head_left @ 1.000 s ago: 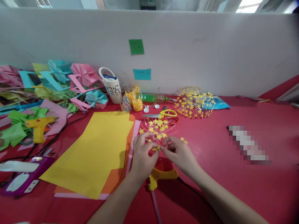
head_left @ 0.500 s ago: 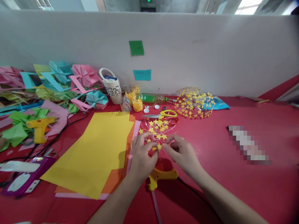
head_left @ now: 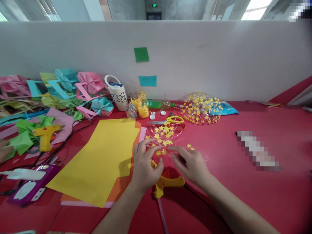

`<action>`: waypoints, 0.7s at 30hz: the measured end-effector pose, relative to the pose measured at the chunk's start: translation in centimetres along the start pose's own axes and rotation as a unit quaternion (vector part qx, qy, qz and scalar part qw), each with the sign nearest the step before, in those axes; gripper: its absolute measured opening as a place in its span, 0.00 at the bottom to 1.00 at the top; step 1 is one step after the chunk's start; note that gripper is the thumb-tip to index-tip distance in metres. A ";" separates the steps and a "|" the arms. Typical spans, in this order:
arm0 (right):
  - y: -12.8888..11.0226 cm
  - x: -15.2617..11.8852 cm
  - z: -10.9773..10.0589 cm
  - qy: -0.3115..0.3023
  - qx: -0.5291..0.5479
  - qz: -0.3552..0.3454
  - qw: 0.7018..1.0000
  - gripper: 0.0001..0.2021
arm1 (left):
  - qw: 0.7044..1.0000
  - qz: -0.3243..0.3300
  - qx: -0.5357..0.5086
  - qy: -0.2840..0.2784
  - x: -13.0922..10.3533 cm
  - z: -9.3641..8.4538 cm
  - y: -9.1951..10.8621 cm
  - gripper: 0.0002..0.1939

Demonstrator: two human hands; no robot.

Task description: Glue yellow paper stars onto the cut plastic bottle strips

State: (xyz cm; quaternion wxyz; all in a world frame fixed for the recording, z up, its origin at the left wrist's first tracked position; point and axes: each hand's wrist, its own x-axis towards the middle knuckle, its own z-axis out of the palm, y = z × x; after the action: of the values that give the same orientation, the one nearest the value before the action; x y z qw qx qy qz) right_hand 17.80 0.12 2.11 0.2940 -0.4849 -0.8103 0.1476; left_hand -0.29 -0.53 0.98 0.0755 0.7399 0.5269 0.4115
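Note:
In the head view a clear plastic piece (head_left: 176, 138) lies on the red table, dotted with small yellow stars (head_left: 166, 143). My left hand (head_left: 147, 165) is at its near left edge, thumb and fingers apart, with nothing visible between them. Opposite it, my right hand (head_left: 192, 164) has its fingers stretched toward the same stars and holds nothing I can see. Whether the fingertips touch the plastic I cannot tell. Just below the hands lies a yellow glue gun (head_left: 161, 186) with a glue stick (head_left: 162, 214) sticking out of it. Scissors (head_left: 174, 120) with yellow and red handles rest behind the plastic.
Yellow paper (head_left: 97, 162) tops a stack of coloured sheets on the left. Beyond are a purple power strip (head_left: 36, 183), another glue gun (head_left: 46, 136), folded paper flowers (head_left: 89, 83) and a white cup (head_left: 118, 97). A star-covered clear dome (head_left: 201, 109) stands at the back. Another person's hand (head_left: 5, 151) shows far left.
The fingers of both hands have spread from around a star, which now lies free between them. My right hand has drawn slightly back, and the view has tilted a little upward.

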 end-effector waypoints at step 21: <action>5.3 -1.6 -3.8 -0.234 -0.135 0.029 0.962 0.06 | 0.946 -0.284 -0.151 0.045 3.8 -1.0 -2.7 0.19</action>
State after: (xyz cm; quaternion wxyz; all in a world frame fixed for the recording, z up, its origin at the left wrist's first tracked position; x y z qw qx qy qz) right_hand 24.43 1.12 1.82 0.0231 -0.4954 -0.8545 0.1546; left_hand -2.55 3.56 2.18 0.2768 0.5201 0.6496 0.4805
